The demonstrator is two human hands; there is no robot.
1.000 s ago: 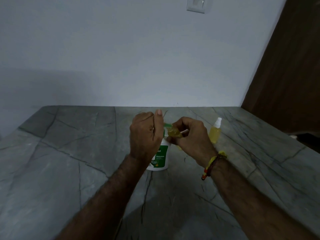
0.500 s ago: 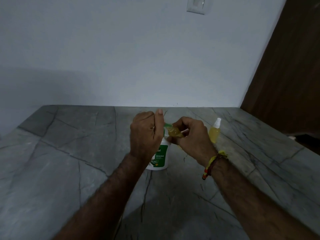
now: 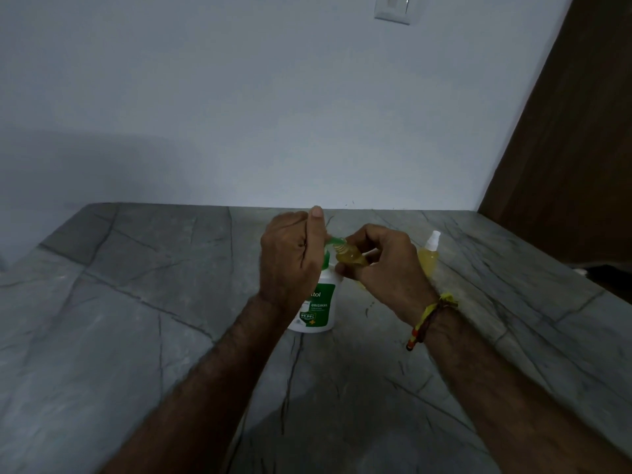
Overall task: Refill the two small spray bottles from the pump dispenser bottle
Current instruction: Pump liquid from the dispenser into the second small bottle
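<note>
A white plastic pump dispenser bottle with a green label [image 3: 316, 307] stands upright on the grey veined stone countertop [image 3: 136, 319], close to the middle of the view. The person's left hand [image 3: 290, 260] sits over the bottle's top, its fingers curled down round the pump head and the thumb lifted straight up; only a short piece of the green spout shows past the thumb, pointing toward 3 o'clock.

The right hand [image 3: 383, 268] comes in from 4 o'clock and pinches a small clear uncapped spray bottle of yellow liquid [image 3: 350, 260], fingers curled round its body. That bottle is tilted, its threaded open neck raised toward 10 o'clock and held against the tip of the green spout. The pictures do not show whether liquid is passing. A yellow and brown thread band [image 3: 431, 314] wraps the right wrist.

A second small spray bottle with a white nozzle cap and yellow liquid [image 3: 429, 254] stands upright on the countertop at 3 o'clock from the right hand, just beside it, apart from the dispenser.

Behind the countertop is a pale wall with a white switch plate [image 3: 392, 8] at 12 o'clock, and a dark brown wooden door [image 3: 564, 148] at 2 o'clock.
</note>
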